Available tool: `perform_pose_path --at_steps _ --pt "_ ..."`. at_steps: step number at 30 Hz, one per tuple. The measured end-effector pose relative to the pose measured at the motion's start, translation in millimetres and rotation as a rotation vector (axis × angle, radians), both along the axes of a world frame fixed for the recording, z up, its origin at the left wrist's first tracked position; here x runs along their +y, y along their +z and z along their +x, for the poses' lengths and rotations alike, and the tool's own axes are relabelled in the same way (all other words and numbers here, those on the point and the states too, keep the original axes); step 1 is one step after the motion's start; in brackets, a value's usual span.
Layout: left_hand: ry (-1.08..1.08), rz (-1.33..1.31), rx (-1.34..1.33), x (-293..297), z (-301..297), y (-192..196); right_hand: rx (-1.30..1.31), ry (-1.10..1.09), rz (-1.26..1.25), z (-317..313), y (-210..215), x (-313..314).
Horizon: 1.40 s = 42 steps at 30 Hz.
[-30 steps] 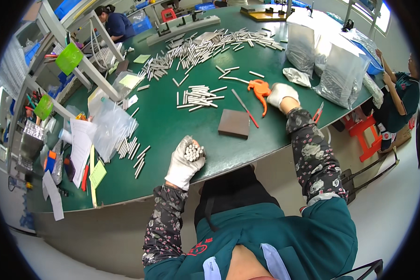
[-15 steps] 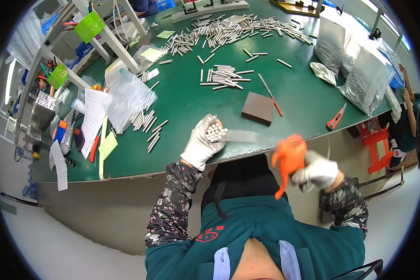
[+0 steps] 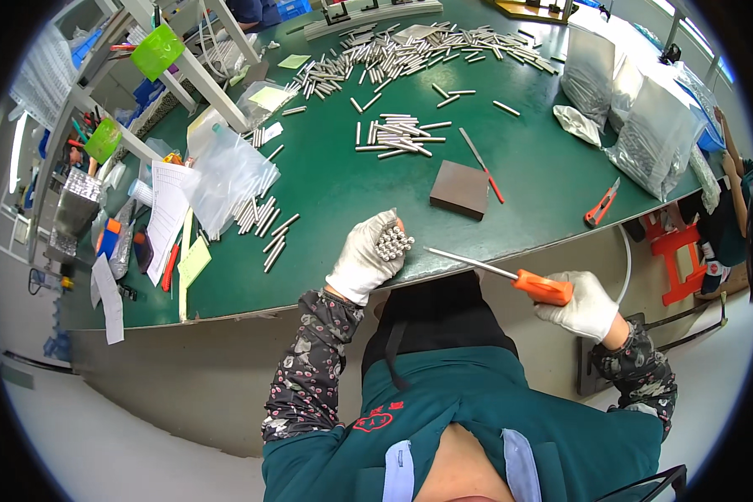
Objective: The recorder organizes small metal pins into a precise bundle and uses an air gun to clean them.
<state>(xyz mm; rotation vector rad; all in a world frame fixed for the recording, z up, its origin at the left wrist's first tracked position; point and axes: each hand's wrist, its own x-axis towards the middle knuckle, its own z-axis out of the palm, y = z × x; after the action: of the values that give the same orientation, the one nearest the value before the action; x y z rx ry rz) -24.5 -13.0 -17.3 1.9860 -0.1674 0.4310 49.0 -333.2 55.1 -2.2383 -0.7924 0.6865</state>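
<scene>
My left hand [image 3: 365, 258], in a white glove, is closed round a bundle of short metal rods [image 3: 392, 243] near the table's front edge, their ends facing up and right. My right hand [image 3: 584, 305], gloved too, grips an orange air blow gun [image 3: 542, 287] out over the edge. Its long thin metal nozzle points left, the tip a little short of the bundle. A pale hose [image 3: 627, 266] shows behind my right hand. Beyond the hands lies a dark brown block [image 3: 459, 190], next to a file-like tool with a red handle [image 3: 483, 166].
More rods lie in a small pile [image 3: 400, 135] mid-table, a large heap [image 3: 410, 54] at the back, and a group [image 3: 266, 224] by a plastic bag [image 3: 230, 180]. A red utility knife [image 3: 602, 203] and filled bags [image 3: 657, 138] are at right. Another person [image 3: 732, 201] is far right.
The blow gun has turned from a blurred, tilted pose so its nozzle lies nearly level toward the bundle. My right hand has shifted slightly right; the rods in my left hand have tipped.
</scene>
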Motion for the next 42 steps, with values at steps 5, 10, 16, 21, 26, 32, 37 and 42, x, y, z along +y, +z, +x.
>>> perform_pose_path --at_steps 5,10,16,21,26,32,37,42 --pt "0.055 0.149 -0.064 -4.1 1.5 5.7 -0.215 -0.024 -0.099 -10.4 15.6 14.5" --pt "0.031 0.059 -0.065 -4.3 1.9 4.0 -0.262 -0.054 -0.101 -11.0 14.8 17.8" --pt "0.042 0.073 -0.016 -3.9 0.8 4.9 -0.306 -0.026 -0.128 -10.0 11.8 20.5" --pt "0.055 0.112 -0.028 -5.6 1.2 8.8 -0.259 -0.038 -0.125 -10.7 14.2 25.8" --pt "0.032 0.059 -0.027 -2.2 1.3 2.0 -0.256 -0.029 -0.117 -10.8 16.1 31.7" --pt "0.044 0.114 0.001 -4.1 0.5 8.2 -0.248 -0.009 -0.127 -12.3 18.9 34.5" --pt "0.052 -0.065 -0.030 -8.6 2.8 10.2 -0.261 -0.015 -0.118 -10.0 17.8 34.8" --pt "0.072 -0.035 -0.021 -10.0 0.9 14.9 -0.298 -0.003 -0.129 -9.5 18.8 32.1"
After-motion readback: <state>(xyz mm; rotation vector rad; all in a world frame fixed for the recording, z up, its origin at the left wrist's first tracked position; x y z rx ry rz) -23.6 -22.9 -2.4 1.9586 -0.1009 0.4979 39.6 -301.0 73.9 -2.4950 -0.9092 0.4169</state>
